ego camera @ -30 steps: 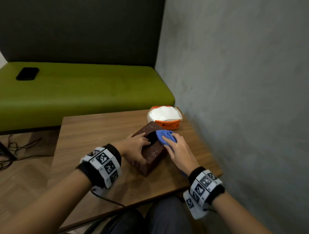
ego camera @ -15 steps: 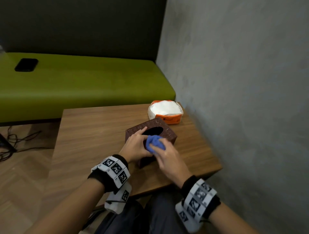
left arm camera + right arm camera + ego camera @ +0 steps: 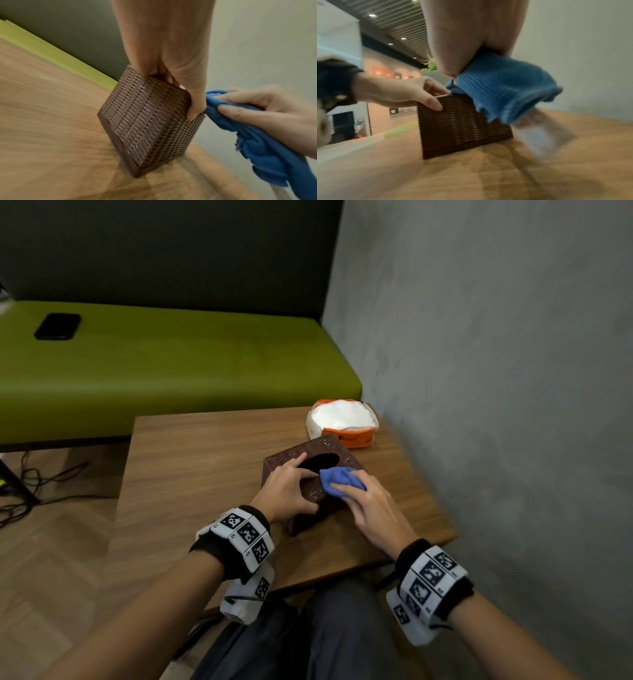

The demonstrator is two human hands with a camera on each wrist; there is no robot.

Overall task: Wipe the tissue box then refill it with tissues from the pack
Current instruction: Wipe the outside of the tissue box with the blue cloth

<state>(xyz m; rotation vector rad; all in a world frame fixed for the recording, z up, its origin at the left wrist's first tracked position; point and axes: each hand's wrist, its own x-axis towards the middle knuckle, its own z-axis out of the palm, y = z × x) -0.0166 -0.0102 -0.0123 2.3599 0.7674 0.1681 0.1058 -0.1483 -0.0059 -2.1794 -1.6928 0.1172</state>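
On the near right part of the table, left hand grips the tissue box: thumb over the near side wall, fingers curled on the top beside the oval opening. Right hand clenches a bunched blue cloth and presses it on the box's near right top edge. Left wrist view: box woven brown, resting flat on the wood; left thumb tip at its top corner, touching the cloth; two right fingertips pinch the cloth, loose end hanging down. Right wrist view: cloth draped over the box's top edge; a blurred label dangles under it; text unreadable. Head view only: opening dark, contents not visible; tissue pack just beyond the box, near the right wall, white tissues exposed. Green bench beyond the table, a black phone on its far left.
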